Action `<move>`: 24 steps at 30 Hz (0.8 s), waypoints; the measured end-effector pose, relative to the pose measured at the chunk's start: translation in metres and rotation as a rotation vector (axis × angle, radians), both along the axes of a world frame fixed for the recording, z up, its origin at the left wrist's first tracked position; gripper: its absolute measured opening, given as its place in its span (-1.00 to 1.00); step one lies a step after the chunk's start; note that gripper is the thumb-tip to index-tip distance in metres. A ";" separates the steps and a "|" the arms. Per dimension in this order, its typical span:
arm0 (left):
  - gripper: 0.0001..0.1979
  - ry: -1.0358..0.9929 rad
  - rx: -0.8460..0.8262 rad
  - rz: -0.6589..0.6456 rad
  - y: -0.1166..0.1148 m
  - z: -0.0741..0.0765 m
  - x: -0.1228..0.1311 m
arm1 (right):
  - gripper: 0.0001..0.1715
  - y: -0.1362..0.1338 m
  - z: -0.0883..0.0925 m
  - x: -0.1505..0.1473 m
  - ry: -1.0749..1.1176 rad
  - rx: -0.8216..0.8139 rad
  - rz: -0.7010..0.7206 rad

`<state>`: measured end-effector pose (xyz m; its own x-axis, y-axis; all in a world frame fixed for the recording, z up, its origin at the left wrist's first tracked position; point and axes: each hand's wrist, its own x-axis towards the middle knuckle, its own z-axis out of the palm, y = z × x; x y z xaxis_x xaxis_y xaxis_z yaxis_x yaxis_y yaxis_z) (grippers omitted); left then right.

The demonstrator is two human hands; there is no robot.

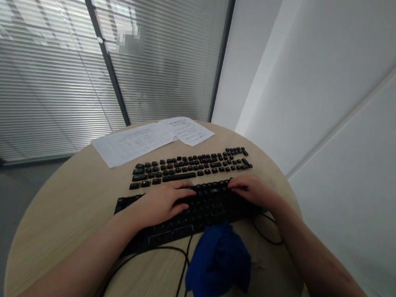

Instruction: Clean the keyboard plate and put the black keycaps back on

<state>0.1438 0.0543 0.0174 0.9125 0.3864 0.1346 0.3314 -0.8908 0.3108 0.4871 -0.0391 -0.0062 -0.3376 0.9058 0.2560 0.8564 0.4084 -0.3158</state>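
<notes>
Blue cloth point(219, 262) lies at lower centre. At frame centre, the left hand point(162, 203) rests, spread and empty, on a black keyboard point(199, 217); the right hand point(252, 190) bends at its far edge, its hold unclear.

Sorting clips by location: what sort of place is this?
Probably a small office or meeting room, though little of it shows. The clues: slatted blinds along one side, a round table and printed papers lying on it.
</notes>
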 end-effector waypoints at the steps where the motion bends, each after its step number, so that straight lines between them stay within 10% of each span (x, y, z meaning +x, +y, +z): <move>1: -0.62 0.006 0.002 0.002 0.001 0.000 0.000 | -0.74 0.000 0.001 0.000 -0.001 -0.004 0.003; 24: -0.52 -0.053 -0.049 0.026 0.003 -0.002 -0.002 | -0.88 0.001 0.003 -0.004 0.058 -0.047 -0.095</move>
